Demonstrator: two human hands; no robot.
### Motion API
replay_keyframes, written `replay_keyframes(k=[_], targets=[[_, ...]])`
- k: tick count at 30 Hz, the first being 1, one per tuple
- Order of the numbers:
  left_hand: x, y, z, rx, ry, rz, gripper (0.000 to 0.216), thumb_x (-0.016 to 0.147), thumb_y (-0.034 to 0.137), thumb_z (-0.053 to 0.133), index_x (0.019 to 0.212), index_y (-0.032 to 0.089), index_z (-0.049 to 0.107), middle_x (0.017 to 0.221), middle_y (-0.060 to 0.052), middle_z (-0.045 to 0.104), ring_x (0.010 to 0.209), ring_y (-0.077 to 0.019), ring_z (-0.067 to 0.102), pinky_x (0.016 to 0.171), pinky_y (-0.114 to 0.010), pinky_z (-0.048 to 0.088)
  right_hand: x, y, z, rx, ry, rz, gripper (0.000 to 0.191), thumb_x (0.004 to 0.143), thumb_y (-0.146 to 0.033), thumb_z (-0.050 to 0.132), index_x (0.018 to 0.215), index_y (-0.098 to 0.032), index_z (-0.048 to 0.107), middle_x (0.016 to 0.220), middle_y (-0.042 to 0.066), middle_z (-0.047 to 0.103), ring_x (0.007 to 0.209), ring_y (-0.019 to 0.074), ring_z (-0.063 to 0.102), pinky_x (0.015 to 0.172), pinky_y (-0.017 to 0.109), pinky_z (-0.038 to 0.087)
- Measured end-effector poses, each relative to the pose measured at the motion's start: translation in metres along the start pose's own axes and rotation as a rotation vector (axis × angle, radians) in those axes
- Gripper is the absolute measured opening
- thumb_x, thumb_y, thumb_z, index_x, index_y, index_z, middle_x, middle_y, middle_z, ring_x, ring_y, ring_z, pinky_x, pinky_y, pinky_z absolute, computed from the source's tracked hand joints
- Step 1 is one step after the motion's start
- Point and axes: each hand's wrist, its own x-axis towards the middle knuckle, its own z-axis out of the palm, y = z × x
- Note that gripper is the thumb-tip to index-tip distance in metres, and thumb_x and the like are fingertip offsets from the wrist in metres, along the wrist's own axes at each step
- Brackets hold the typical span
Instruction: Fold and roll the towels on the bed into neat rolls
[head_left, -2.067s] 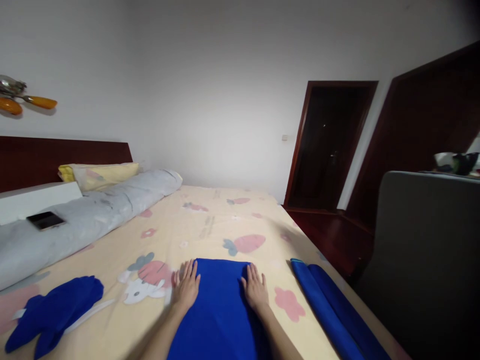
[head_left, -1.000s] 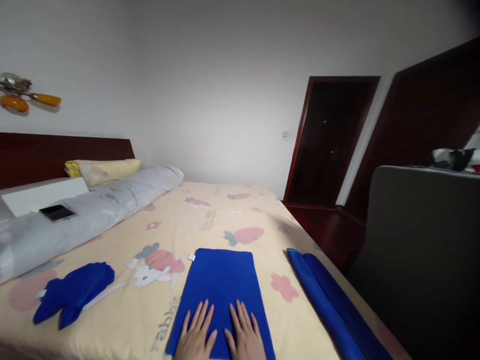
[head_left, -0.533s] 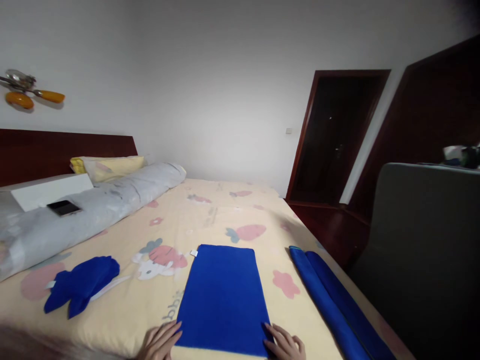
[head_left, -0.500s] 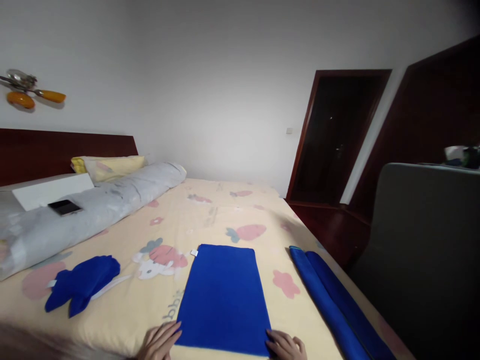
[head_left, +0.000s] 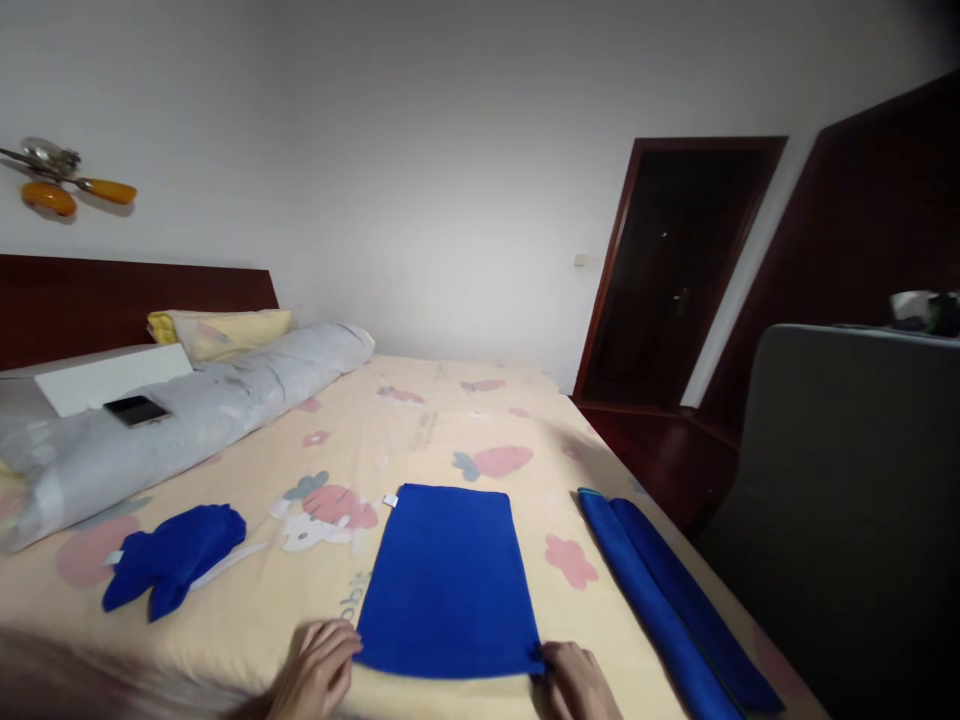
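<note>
Grip: the left hand (head_left: 315,672) is seen at the near left corner of the folded blue cloth (head_left: 446,580), fingers (head_left: 341,640) loosely curled and tips touching the cloth edge. The thumb is hidden, so a pinch cannot be confirmed. The right hand (head_left: 576,682) is seen at the near right corner, fingers bent nearly closed, with the corner puckered between them.

Position: the cloth is laid flat on the bed sheet (head_left: 420,430), near the near edge of the bed and between the two hands. A small white tag is noted at its far left corner.

Surface and room: the sheet is pale yellow with pink and grey cartoon prints. A dark wood headboard (head_left: 135,300) is seen at far left and a white wall behind. A dark door (head_left: 675,270) is at far right and a grey panel (head_left: 847,500) at near right.

Counts:
- Blue cloth items:
  - one flat folded cloth
  - one crumpled cloth (head_left: 176,555), well apart to the left
  - two long rolls (head_left: 660,590), side by side along the right edge of the bed
- One grey bolster (head_left: 187,420), far left.
- One phone (head_left: 135,410), resting on the bolster.
- One yellow pillow (head_left: 217,330).
- One white board (head_left: 112,378).
- One orange wall lamp (head_left: 67,185).
</note>
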Motion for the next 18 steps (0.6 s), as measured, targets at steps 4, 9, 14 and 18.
replay_keyframes(k=[4,9,14,18], targets=[[0.029,0.009,-0.007,-0.107,0.035,-0.188,0.029,0.08,0.013,0.043,0.086,0.026,0.068,0.086,-0.002,0.072,0.085,-0.0188,0.066,0.078,-0.03,0.051,0.022,-0.015,-0.01,0.138,-0.06,0.19,0.033,0.091,-0.044,0.036,0.077,-0.026,0.06,0.076,0.004,0.066,0.075,0.022,0.061,0.068,0.033,0.047],[0.059,0.011,0.008,-0.079,0.091,-0.333,0.028,0.076,0.01,0.041,0.084,0.024,0.064,0.079,-0.001,0.07,0.078,-0.0178,0.066,0.076,-0.029,0.049,0.049,-0.019,-0.008,0.191,-0.1,0.306,0.03,0.09,-0.035,0.032,0.079,-0.023,0.057,0.073,0.003,0.067,0.071,0.0199,0.063,0.067,0.029,0.046],[0.057,-0.001,0.042,0.068,0.168,-0.325,0.039,0.08,0.009,0.042,0.109,0.023,0.064,0.103,-0.004,0.073,0.098,-0.0187,0.065,0.089,-0.034,0.046,0.052,-0.001,0.012,-0.025,-0.033,0.271,0.021,0.084,-0.021,0.037,0.076,-0.021,0.056,0.075,0.005,0.065,0.071,0.0179,0.063,0.066,0.027,0.045],[0.047,0.003,0.053,0.231,0.235,-0.309,0.046,0.082,0.006,0.042,0.119,0.024,0.063,0.114,-0.005,0.07,0.108,-0.0205,0.062,0.097,-0.038,0.044,0.048,0.005,0.026,-0.245,0.129,0.134,0.026,0.081,-0.015,0.042,0.092,-0.019,0.064,0.087,0.009,0.067,0.076,0.021,0.063,0.071,0.032,0.049]])
